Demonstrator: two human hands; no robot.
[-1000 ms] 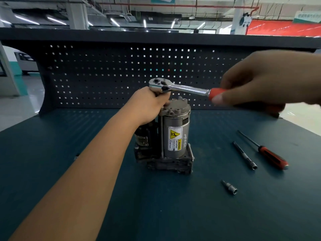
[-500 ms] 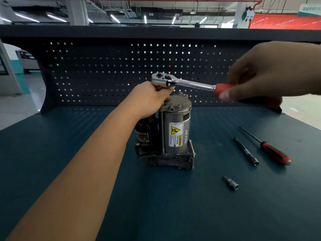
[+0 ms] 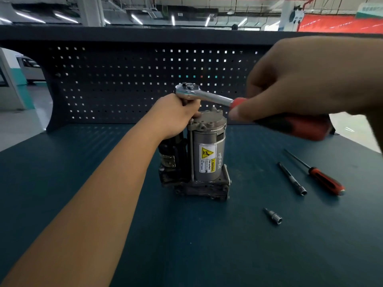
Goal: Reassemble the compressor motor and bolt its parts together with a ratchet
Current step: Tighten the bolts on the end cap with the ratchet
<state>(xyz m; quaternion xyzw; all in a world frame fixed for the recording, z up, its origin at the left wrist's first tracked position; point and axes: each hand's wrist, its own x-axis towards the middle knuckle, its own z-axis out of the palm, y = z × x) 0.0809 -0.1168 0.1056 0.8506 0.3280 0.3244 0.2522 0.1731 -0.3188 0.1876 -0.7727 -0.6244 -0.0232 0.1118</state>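
At bench [image 3: 186,245] centre, one compressor motor [image 3: 207,154]; my left hand [image 3: 176,116] grips one ratchet [image 3: 200,94] under its head, right hand [image 3: 306,79] its handle. Four o'clock: one screwdriver [image 3: 325,180], one extension bar [image 3: 291,179], one socket [image 3: 273,216].

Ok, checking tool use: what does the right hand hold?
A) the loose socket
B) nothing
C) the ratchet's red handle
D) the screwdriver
C: the right hand grips the ratchet by its red handle; the screwdriver and the socket lie on the bench.

Bright ceiling strips, dim bench, blurred right foreground, fisheye edges.
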